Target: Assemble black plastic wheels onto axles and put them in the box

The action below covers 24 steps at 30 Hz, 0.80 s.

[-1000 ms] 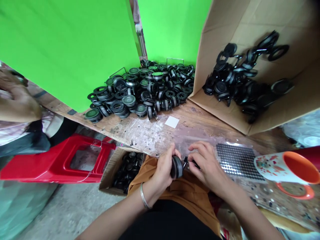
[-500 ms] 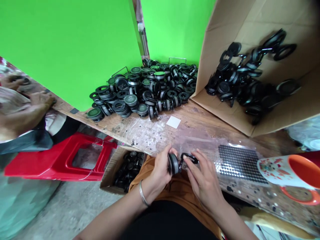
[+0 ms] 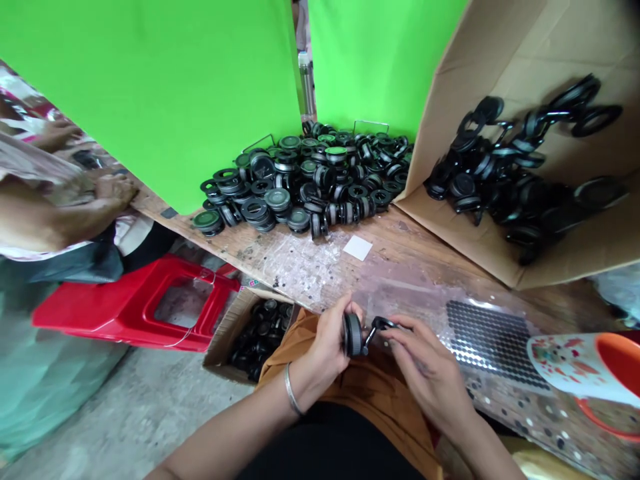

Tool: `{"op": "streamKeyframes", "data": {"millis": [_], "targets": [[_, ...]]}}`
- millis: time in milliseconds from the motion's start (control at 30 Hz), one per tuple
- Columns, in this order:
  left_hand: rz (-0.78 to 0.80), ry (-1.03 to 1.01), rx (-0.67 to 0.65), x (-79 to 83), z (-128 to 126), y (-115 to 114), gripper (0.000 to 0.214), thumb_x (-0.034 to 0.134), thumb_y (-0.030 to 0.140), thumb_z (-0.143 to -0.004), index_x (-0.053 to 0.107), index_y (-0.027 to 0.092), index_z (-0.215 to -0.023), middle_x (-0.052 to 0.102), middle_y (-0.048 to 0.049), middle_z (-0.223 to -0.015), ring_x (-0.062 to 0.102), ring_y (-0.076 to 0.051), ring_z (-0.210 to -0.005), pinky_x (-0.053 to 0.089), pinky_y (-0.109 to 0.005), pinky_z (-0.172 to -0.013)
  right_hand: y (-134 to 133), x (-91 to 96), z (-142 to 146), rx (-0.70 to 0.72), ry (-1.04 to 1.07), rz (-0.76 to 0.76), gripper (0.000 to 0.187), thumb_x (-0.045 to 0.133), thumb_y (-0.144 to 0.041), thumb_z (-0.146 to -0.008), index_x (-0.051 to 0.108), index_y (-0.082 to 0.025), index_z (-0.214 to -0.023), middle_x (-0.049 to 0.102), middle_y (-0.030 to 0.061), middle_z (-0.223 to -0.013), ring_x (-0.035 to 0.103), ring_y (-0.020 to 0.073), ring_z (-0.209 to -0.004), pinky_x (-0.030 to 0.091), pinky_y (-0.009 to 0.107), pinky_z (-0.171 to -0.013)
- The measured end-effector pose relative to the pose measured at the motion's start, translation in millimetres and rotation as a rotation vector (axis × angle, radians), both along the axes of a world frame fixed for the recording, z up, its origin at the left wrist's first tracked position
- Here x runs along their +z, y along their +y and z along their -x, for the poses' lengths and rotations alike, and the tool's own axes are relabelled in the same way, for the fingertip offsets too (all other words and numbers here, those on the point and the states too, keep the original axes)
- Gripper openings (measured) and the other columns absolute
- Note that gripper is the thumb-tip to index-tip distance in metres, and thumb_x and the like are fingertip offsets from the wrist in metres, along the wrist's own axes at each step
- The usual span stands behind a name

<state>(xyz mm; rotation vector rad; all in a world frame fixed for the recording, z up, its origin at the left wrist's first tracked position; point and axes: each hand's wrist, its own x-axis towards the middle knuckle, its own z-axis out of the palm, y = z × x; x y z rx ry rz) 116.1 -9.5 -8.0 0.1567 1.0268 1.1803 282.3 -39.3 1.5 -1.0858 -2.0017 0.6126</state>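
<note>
Over my lap, my left hand (image 3: 334,337) is wrapped round the thick disc of a black folding ring holder (image 3: 354,335), whose ribbed grey rim faces right. A short shiny arm joins that disc to a ring piece, seen nearly edge-on. The fingers of my right hand (image 3: 420,347) pinch this ring end. On the wooden table (image 3: 400,243) beyond my hands lies a large heap of similar black holders (image 3: 300,180), some with green-reflecting tops. A sheet of small dark round stickers (image 3: 493,337) lies right of my right hand.
An open cardboard box (image 3: 463,250) with more holders stands at right, a white-and-orange mug (image 3: 565,360) nearer me. A second box (image 3: 220,350) sits below the table edge beside a red stool (image 3: 125,307). Green panels (image 3: 150,87) stand behind; another person's arm (image 3: 65,217) is at left.
The ring end has turned from showing its open face to nearly edge-on, with my right fingers on it. The whole view has shifted slightly, things at the table moving right.
</note>
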Motion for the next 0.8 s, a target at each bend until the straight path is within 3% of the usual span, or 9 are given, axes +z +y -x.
{"op": "streamKeyframes", "data": {"millis": [100,167,267,333,433,533,633,700,800], "targets": [[0.008,-0.033,0.038,4.0,3,5,0.041,0.07,0.047,-0.07,0.052,0.016,-0.051,0.045,0.0039,-0.044,0.041,-0.008,-0.038,0.033,-0.021,-0.041,5,3.3,-3,-0.116,0.163,0.214,0.018,0.052,-0.024,-0.094,0.063,-0.023,-0.108,0.065,0.0078,-0.115,0.062,0.018,-0.107,0.051,0.03,-0.092],[0.019,-0.041,0.039,5.0,5,7,0.039,0.07,0.047,-0.07,0.052,0.016,-0.052,0.044,0.0041,-0.044,0.041,-0.008,-0.037,0.033,-0.021,-0.041,10,2.4,-1,-0.163,0.23,0.377,0.024,0.05,-0.033,-0.095,0.06,-0.024,-0.115,0.067,0.007,-0.115,0.063,0.0183,-0.109,0.051,0.03,-0.093],[0.023,-0.071,0.001,4.2,6,6,0.041,0.069,0.047,-0.07,0.052,0.016,-0.052,0.045,0.0038,-0.044,0.04,-0.007,-0.039,0.033,-0.02,-0.042,19,0.3,10,-0.094,0.263,0.602,0.037,0.042,-0.045,-0.097,0.059,-0.022,-0.121,0.066,0.0077,-0.121,0.062,0.0195,-0.112,0.05,0.031,-0.095],[0.005,-0.095,-0.03,3.9,8,5,0.043,0.069,0.05,-0.071,0.053,0.015,-0.052,0.046,0.0029,-0.045,0.042,-0.008,-0.041,0.033,-0.02,-0.044,26,1.0,19,-0.007,0.261,0.688,0.043,0.037,-0.049,-0.098,0.061,-0.02,-0.12,0.068,0.0085,-0.116,0.065,0.0201,-0.103,0.052,0.032,-0.089],[-0.056,-0.058,-0.049,6.1,16,7,0.045,0.067,0.058,-0.072,0.057,0.015,-0.06,0.051,0.0007,-0.053,0.049,-0.011,-0.05,0.039,-0.022,-0.052,39,5.9,32,0.062,0.198,0.658,0.048,0.034,-0.05,-0.098,0.064,-0.018,-0.116,0.07,0.0082,-0.102,0.065,0.0201,-0.09,0.052,0.032,-0.081],[-0.248,0.204,-0.049,10.1,34,12,0.046,0.059,0.061,-0.079,0.066,0.015,-0.082,0.064,-0.0046,-0.078,0.059,-0.016,-0.076,0.045,-0.026,-0.074,57,11.5,42,0.033,0.102,0.457,0.044,0.036,-0.046,-0.098,0.067,-0.018,-0.109,0.068,0.0083,-0.103,0.062,0.021,-0.098,0.048,0.034,-0.089],[-0.487,0.438,-0.248,11.5,54,14,0.051,0.074,0.045,-0.073,0.061,0.019,-0.115,0.064,-0.0067,-0.11,0.057,-0.02,-0.103,0.041,-0.029,-0.091,73,12.2,49,0.033,0.057,0.354,0.04,0.038,-0.044,-0.098,0.068,-0.018,-0.105,0.067,0.0085,-0.107,0.061,0.0214,-0.103,0.046,0.034,-0.092],[-0.537,0.449,-0.374,10.0,63,13,0.069,0.084,0.033,-0.064,0.053,0.022,-0.124,0.063,-0.0056,-0.11,0.058,-0.019,-0.099,0.043,-0.029,-0.088,78,8.8,52,0.04,0.076,0.378,0.04,0.037,-0.043,-0.098,0.067,-0.018,-0.105,0.069,0.0084,-0.105,0.063,0.0211,-0.1,0.048,0.034,-0.089],[-0.476,0.497,-0.349,7.3,68,10,0.057,0.084,0.033,-0.063,0.055,0.021,-0.111,0.061,-0.0003,-0.089,0.057,-0.013,-0.075,0.045,-0.024,-0.07,79,0.5,54,0.033,0.098,0.368,0.037,0.038,-0.041,-0.098,0.064,-0.018,-0.111,0.07,0.0078,-0.101,0.066,0.02,-0.093,0.053,0.033,-0.082]]}}
